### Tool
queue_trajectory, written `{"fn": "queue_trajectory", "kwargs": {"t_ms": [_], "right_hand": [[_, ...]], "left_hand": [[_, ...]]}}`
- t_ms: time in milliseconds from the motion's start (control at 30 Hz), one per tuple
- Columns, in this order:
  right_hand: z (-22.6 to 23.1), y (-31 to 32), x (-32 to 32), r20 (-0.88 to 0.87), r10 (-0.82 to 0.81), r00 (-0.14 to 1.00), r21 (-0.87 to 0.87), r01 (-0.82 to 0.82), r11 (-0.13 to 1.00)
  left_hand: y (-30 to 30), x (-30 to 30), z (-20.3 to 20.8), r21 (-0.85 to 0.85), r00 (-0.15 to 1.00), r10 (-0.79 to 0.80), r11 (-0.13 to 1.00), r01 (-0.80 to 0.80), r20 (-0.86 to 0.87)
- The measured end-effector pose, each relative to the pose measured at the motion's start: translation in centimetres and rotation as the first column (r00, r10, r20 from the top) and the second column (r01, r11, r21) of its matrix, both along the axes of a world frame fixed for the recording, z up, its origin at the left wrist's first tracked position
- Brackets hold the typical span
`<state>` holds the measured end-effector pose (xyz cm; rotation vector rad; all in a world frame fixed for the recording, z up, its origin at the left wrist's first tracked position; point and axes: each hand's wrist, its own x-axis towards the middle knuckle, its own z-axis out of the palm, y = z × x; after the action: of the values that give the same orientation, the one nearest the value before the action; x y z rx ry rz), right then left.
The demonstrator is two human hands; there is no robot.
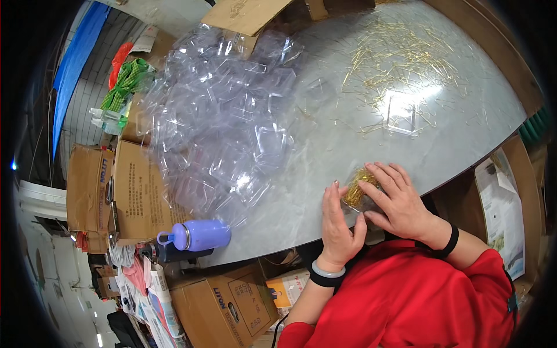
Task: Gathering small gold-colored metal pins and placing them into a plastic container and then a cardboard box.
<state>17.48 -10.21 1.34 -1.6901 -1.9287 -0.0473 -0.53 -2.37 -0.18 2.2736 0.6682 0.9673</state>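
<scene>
Close to the table's near edge lies a small heap of gold wire pieces (361,188), bunched together, and a clear plastic edge seems to show around it. My left hand (339,232) stands at its left side, fingers stretched up and thumb apart. From the right, my right hand (400,203) reaches over the heap with spread fingers, its fingertips touching or just above the wires. Farther off, many loose gold wire hooks (400,52) are scattered across the table. A clear plastic box or lid (401,113) sits at the near side of that scatter, bright with glare.
Clear plastic boxes (220,110) form a large pile on the left of the grey marbled table (313,151). A purple bottle (203,235) lies at the near left edge. Cardboard boxes (136,191) stand left of the table, and another box (232,307) sits below it.
</scene>
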Motion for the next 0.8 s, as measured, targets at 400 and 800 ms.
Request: {"fn": "queue_trajectory", "kwargs": {"t_ms": [400, 800], "right_hand": [[0.2, 1.5, -1.6, -0.07, -0.118, 0.991, 0.038, 0.121, 0.992], [1.2, 1.6, -0.6, -0.04, -0.164, 0.986, 0.117, 0.167, 0.979]], "left_hand": [[0.3, -1.0, -0.4, -0.233, 0.952, -0.191, 0.94, 0.247, 0.238], [0.4, -1.1, -1.3, -0.207, 0.964, -0.082, 0.969, 0.137, 0.253]]}}
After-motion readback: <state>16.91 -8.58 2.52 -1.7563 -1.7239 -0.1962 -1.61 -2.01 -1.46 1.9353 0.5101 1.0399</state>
